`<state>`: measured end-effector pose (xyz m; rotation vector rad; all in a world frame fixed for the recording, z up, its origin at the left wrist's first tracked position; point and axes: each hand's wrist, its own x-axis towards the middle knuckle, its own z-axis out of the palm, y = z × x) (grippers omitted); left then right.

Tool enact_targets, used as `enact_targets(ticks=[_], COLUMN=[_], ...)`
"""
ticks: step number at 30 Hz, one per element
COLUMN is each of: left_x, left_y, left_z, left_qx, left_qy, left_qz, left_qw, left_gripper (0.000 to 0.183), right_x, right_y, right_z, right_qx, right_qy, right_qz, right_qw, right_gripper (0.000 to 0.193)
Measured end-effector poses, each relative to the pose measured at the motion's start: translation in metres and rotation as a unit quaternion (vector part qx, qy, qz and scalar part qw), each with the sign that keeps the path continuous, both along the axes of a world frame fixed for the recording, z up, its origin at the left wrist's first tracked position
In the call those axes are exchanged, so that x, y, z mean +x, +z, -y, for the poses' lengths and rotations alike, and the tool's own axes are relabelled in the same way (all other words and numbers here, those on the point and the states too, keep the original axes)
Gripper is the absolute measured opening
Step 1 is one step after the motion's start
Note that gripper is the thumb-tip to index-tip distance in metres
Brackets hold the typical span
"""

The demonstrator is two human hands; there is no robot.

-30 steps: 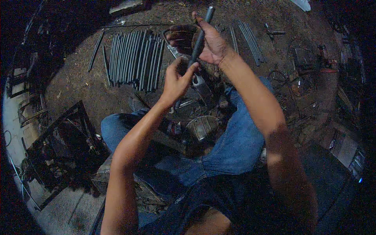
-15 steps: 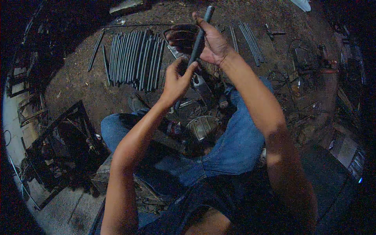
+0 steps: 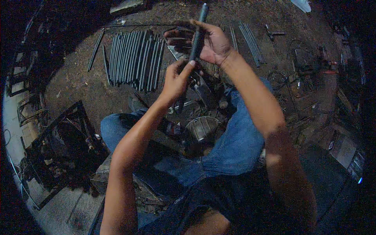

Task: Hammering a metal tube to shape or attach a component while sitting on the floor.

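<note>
A dark grey metal rod (image 3: 199,39) stands nearly upright before me, its top leaning slightly right. My left hand (image 3: 178,80) is closed round its lower part, the thumb pressed along it. Higher up, the rod lies across the palm of my right hand (image 3: 214,45). The right thumb crosses the rod, holding it loosely, while the blackened fingers stretch out to the left behind it. Under my hands, partly hidden, is a dark metal fixture (image 3: 201,90). A rounded, ribbed metal piece (image 3: 203,128) lies between my legs.
Many similar rods (image 3: 135,58) lie side by side on the dirt floor at the left. A few thinner rods (image 3: 250,43) lie to the right, near a T-shaped tool (image 3: 276,33). A dark angular metal frame (image 3: 58,145) is at my left; a wrench (image 3: 182,105) lies near my legs.
The rod has tipped more upright, its top shifting slightly left. My right thumb and fingers have moved a little along with it; the left hand keeps its hold.
</note>
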<state>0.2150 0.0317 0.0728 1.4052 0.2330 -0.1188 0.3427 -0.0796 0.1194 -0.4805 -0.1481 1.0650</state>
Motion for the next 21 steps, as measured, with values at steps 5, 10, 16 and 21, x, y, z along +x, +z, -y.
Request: enact_targets(ticks=[5, 10, 16, 21], left_x=[-0.001, -0.002, 0.0, 0.001], left_y=[0.004, 0.017, 0.024, 0.021], left_z=[0.0, 0.007, 0.003, 0.003], left_qx=[-0.028, 0.017, -0.003, 0.023], left_qy=[0.017, 0.117, 0.087, 0.098], left_qz=[-0.02, 0.032, -0.037, -0.017], left_qw=[0.999, 0.992, 0.996, 0.995], left_gripper=[0.034, 0.034, 0.028, 0.026], right_x=[0.002, 0.002, 0.0, 0.002], right_y=[0.0, 0.002, 0.006, 0.004], right_z=[0.001, -0.001, -0.001, -0.002], right_qx=[-0.022, -0.02, -0.083, -0.049], right_qy=[0.007, 0.03, -0.016, -0.002], right_qz=[-0.012, 0.04, 0.032, 0.031], right_qw=[1.0, 0.999, 0.996, 0.998], right_gripper=[0.043, 0.04, 0.048, 0.045])
